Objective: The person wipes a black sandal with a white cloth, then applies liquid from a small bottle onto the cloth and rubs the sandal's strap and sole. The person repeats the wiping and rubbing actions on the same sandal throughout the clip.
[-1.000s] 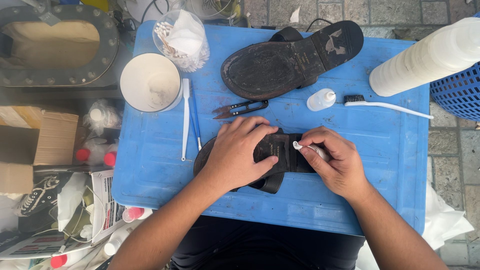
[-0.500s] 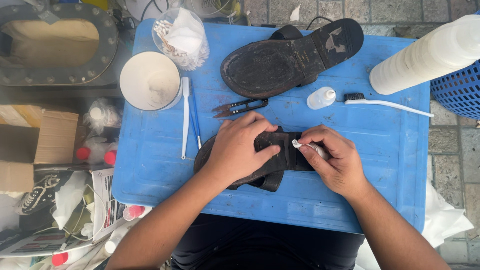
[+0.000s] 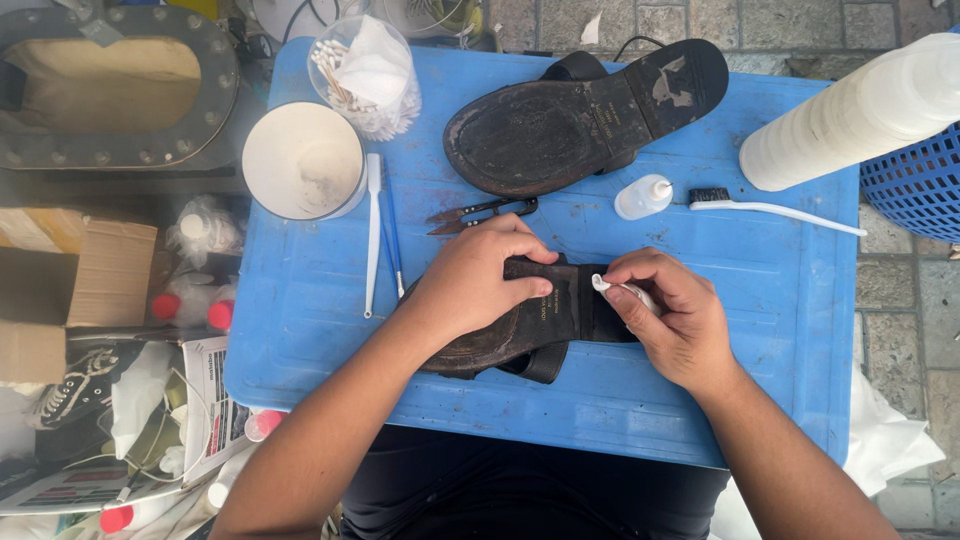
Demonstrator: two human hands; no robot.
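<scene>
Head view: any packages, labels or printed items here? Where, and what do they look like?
Cardboard box: left of the blue table, brown, plain.
Printed paper: lower left on the ground, white with dark print.
Stamped mark: on the dark sandal sole, between the left hand and right hand, small, pale.

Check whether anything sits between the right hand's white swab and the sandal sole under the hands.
Nothing visible does. The right hand holds the white swab with its tip against the sole of the sandal, while the left hand presses the sandal down farther along, clear of that spot.
</scene>
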